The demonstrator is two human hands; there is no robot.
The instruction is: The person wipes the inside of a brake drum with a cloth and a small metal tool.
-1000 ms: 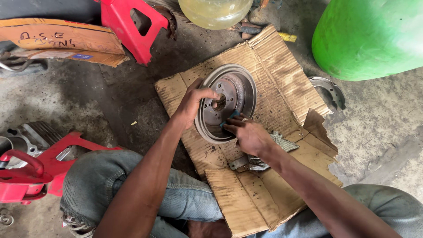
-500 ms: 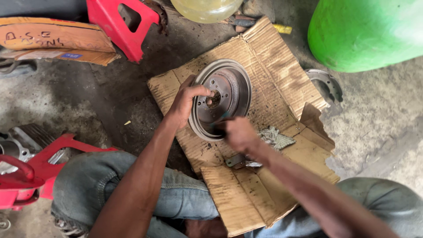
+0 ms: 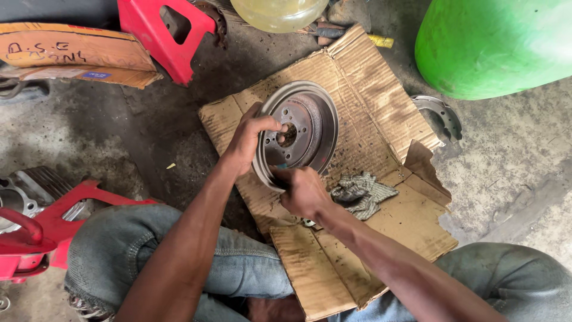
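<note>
Rusty grey metal marks the brake drum [image 3: 296, 132], which stands tilted on its edge on a flattened sheet of brown cardboard [image 3: 381, 101] spread over the concrete floor [image 3: 518, 155], its open face turned toward the person. The left hand [image 3: 251, 140] curls over the drum's near rim, fingers [image 3: 271, 124] clenched on it with the tips close to the hub hole. The right hand [image 3: 304, 192] is closed at the drum's lower edge, fingers wrapped around something small with a hint of blue-green that is too hidden to identify. Just beside that hand lies a crumpled grey rag [image 3: 362, 193] on the cardboard. A curved brake shoe [image 3: 442, 114] rests on the floor past the cardboard's far edge, near a large green barrel [image 3: 494, 42]. A red stool [image 3: 167, 33] stands at the top left.
</note>
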